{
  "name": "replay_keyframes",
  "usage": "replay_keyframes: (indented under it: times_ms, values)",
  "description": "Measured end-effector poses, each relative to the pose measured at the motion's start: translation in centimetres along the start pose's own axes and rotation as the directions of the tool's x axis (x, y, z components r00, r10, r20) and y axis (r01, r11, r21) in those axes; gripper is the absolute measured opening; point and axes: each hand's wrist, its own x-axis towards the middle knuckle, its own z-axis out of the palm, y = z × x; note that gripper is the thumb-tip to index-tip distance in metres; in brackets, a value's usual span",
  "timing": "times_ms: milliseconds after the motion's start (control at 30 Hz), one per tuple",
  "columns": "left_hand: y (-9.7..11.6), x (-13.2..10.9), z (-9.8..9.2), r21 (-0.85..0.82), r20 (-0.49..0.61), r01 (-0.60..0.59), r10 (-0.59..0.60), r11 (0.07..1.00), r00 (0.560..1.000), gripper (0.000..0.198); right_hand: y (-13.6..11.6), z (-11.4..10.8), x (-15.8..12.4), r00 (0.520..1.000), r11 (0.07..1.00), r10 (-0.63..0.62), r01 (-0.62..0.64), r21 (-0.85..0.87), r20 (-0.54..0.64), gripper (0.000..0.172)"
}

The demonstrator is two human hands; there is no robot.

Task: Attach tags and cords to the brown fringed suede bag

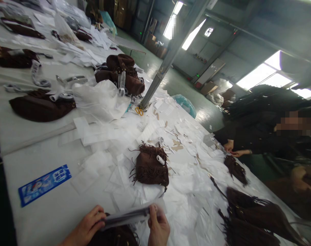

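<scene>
Head view: plastic sleeve (127, 216), near fringed pouch (150, 169); ends pinched by fingers of left hand (86, 227) and right hand (157, 227); seemingly being straightened.

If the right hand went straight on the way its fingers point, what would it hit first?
Past the grey packet it pinches together with the left hand, the right hand would probably cross loose white paper slips, then meet the fringed brown bag; depth is hard to judge.

Flat plastic sleeve (127, 216), grey & half-transparent, long and narrow, is held nearly level at bottom centre of the frame. Under it a dark brown bag (114, 237), only partly visible at bottom edge.
</scene>
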Motion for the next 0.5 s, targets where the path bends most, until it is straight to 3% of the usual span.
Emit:
replay_keyframes:
  times_ms: [167, 267, 367, 467, 500]
  values:
    - [-1.2, -0.6, 0.3, -0.047, -0.089, -0.012, 0.008, 0.999, 0.996, 0.031, -0.3, 0.1, -0.4, 0.996, 0.996, -0.075, 0.077, -0.04, 0.043, 0.039]
    - [0.1, -0.7, -0.4, -0.045, -0.164, 0.035, -0.042, 0.998, 0.985, 0.034, -0.7, -0.1, -0.8, 0.994, 0.994, -0.081, 0.085, -0.062, 0.067, 0.039]
    - [4.5, 1.1, -1.7, -0.07, -0.192, -0.003, -0.011, 0.998, 0.981, 0.048, -1.6, 0.1, -1.5, 0.984, 0.993, -0.082, 0.095, -0.072, 0.158, 0.036]
    - [10.1, 4.2, -1.9, -0.134, 0.002, -0.097, 0.098, 0.986, 0.995, 0.06, -2.8, 0.6, -2.5, 0.958, 0.991, -0.078, 0.106, -0.087, 0.277, 0.032]
    - [11.6, 5.1, -1.7, -0.151, 0.095, -0.118, 0.133, 0.982, 0.987, 0.054, -3.1, 0.7, -2.8, 0.951, 0.99, -0.082, 0.112, -0.084, 0.299, 0.031]
